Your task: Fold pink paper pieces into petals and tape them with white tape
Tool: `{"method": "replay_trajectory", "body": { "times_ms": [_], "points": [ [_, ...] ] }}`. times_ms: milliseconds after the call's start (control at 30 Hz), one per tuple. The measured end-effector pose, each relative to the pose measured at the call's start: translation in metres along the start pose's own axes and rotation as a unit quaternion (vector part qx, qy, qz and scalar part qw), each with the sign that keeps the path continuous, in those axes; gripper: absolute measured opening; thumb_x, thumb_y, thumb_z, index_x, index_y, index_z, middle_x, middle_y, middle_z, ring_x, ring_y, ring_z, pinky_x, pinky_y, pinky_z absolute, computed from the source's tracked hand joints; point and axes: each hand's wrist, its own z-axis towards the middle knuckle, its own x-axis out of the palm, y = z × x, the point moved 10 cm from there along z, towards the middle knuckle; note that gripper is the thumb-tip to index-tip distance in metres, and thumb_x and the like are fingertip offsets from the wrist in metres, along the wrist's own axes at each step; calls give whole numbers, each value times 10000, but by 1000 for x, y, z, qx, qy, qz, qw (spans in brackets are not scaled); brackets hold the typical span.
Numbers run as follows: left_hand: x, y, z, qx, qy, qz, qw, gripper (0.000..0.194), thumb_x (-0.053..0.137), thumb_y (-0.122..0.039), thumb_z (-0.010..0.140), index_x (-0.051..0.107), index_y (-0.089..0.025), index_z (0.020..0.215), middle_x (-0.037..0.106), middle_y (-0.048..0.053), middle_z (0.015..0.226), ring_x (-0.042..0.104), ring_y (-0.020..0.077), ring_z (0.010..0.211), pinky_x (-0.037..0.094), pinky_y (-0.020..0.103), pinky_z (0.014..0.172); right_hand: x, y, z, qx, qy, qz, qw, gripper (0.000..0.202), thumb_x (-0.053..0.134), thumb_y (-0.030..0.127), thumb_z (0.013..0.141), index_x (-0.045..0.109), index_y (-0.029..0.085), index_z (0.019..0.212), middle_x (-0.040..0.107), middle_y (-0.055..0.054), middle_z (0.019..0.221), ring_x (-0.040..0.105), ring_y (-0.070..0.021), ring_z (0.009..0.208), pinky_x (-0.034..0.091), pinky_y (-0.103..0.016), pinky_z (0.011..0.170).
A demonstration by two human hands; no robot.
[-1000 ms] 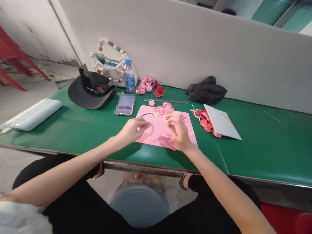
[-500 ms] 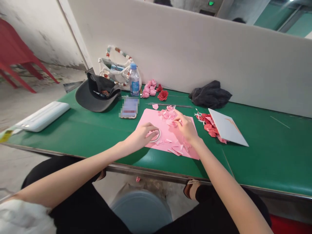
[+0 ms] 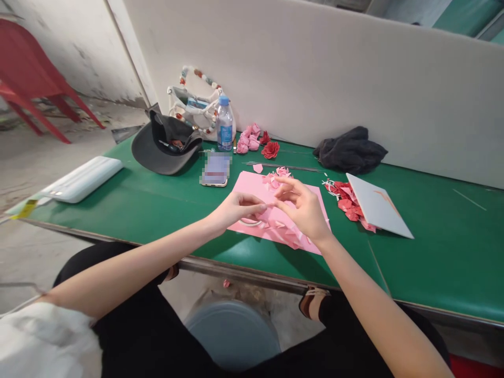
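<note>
Over a pink paper sheet (image 3: 244, 184) on the green table, my two hands have their fingertips almost together. My left hand (image 3: 244, 207) is closed in a pinch at one side of a small pink paper piece (image 3: 271, 205). From the other side, my right hand (image 3: 302, 209) pinches the same piece between thumb and finger, its other fingers raised. Fingers cover most of the piece. Below the left hand lies a white ring-shaped roll (image 3: 251, 223), partly hidden. Pink paper scraps (image 3: 289, 235) are strewn near the sheet's front edge, and a pile of pink paper pieces (image 3: 271, 180) sits behind my hands.
Behind the sheet are thin wires (image 3: 283, 166), pink paper flowers (image 3: 249, 139) and a red paper flower (image 3: 270, 150). A phone (image 3: 216, 169), bottle (image 3: 224, 126) and cap (image 3: 167, 144) stand left. Right are red paper pieces (image 3: 346, 202), a white board (image 3: 378, 206) and black cloth (image 3: 350, 149).
My left hand has left the white roll and come over to my right hand. The right hand has drawn back from the pink pile, and both now meet at a small pink piece.
</note>
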Motion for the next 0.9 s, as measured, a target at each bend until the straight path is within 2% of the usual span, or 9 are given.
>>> {"method": "replay_trajectory", "body": {
  "times_ms": [67, 200, 267, 333, 400, 500, 567, 900],
  "points": [
    [-3, 2, 2, -2, -9, -10, 1000, 271, 728, -369, 736, 707, -127, 853, 664, 32, 745, 611, 123, 668, 510, 255, 652, -2, -2, 0, -1, -19, 7, 1000, 364, 673, 198, 797, 607, 262, 1148, 636, -24, 962, 645, -167, 867, 534, -355, 849],
    [-15, -9, 1, 43, -59, -8, 997, 247, 722, -355, 740, 693, -118, 806, 665, 41, 764, 613, 127, 687, 507, 254, 668, -14, -9, -3, 19, -105, 81, 991, 155, 695, 235, 789, 659, 233, 940, 665, -42, 1059, 630, -184, 1001, 489, -373, 944],
    [-17, -15, -1, 63, -68, -2, 996, 253, 718, -357, 745, 698, -116, 817, 677, 52, 788, 626, 140, 714, 517, 273, 709, -7, -21, -5, 82, -91, 171, 978, 106, 723, 262, 767, 665, 221, 846, 663, -43, 1097, 621, -190, 1038, 484, -377, 956],
    [-15, -18, -3, 74, -64, 2, 995, 257, 717, -357, 748, 703, -114, 830, 687, 60, 804, 637, 151, 730, 527, 291, 739, 9, -32, -7, 152, -37, 251, 955, 98, 727, 284, 765, 677, 210, 804, 654, -42, 1141, 621, -186, 1032, 484, -383, 958],
    [-11, -21, -5, 82, -52, 2, 995, 260, 717, -355, 751, 706, -112, 845, 694, 67, 819, 646, 158, 748, 533, 297, 754, 21, -37, -10, 195, 7, 290, 937, 105, 735, 290, 757, 696, 201, 796, 675, -40, 1077, 633, -171, 968, 487, -381, 949],
    [-7, -21, -5, 89, -42, -3, 995, 263, 721, -353, 752, 707, -111, 854, 698, 71, 833, 650, 160, 759, 537, 295, 760, 22, -42, -12, 219, 6, 307, 926, 106, 766, 269, 722, 717, 193, 777, 689, -17, 868, 638, -145, 860, 489, -363, 937],
    [-8, -20, -5, 89, -45, -3, 995, 264, 726, -354, 746, 707, -111, 846, 698, 70, 828, 649, 158, 753, 537, 294, 754, 21, -46, -13, 230, -9, 315, 921, 108, 781, 253, 702, 725, 191, 770, 679, -3, 803, 638, -133, 820, 489, -358, 935],
    [-8, -13, -2, 78, -47, 6, 996, 290, 719, -374, 752, 724, -114, 880, 718, 87, 881, 665, 179, 792, 538, 308, 783, 21, -53, -14, 242, -23, 318, 916, 148, 803, 264, 666, 723, 185, 762, 683, -4, 784, 648, -138, 789, 496, -368, 915]
  ]
}}
